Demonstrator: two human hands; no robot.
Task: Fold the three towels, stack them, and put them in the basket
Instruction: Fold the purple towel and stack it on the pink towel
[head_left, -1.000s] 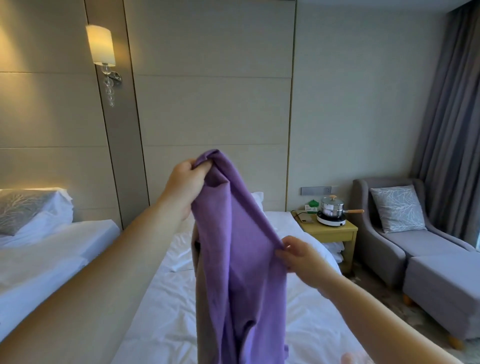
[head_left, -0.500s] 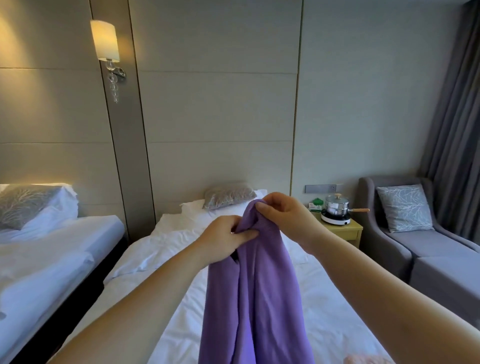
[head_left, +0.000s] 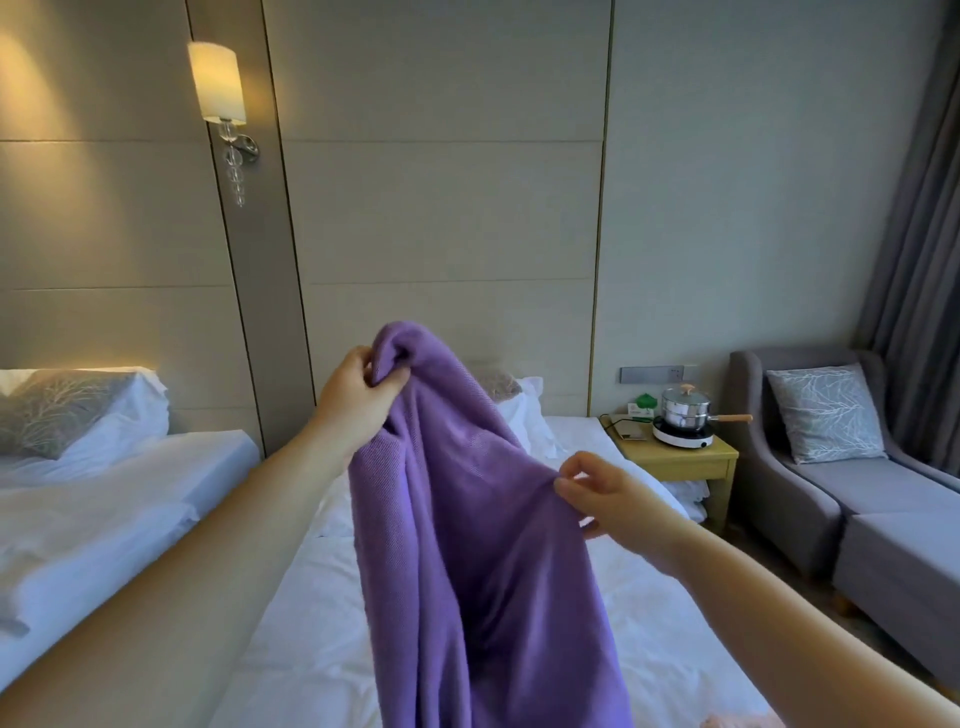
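Right grip (head_left: 608, 493): moved down and rightward, away from my left grip (head_left: 358, 400). Both curled, pinching purple towel (head_left: 483, 545) edge; towel hangs above white bed (head_left: 311, 649).

The white bed (head_left: 649, 623) lay under my left hand (head_left: 358, 410) and right hand (head_left: 618, 499); its pillows (head_left: 525, 410) were beyond them, something pink (head_left: 740, 721) nearer me.

2 arms in shot, both bare over the full visible run, frame edge to fingertips. Left forearm (head_left: 171, 587) comes out very broad at the bottom-left corner and narrows to the wrist, wide-angle stretch. Right forearm (head_left: 779, 613) tapers likewise from bottom-right. Left hand (head_left: 358, 402) and right hand (head_left: 613, 496) bare, surface smooth. Both wrists slim against the forearms. Nails too small to judge.
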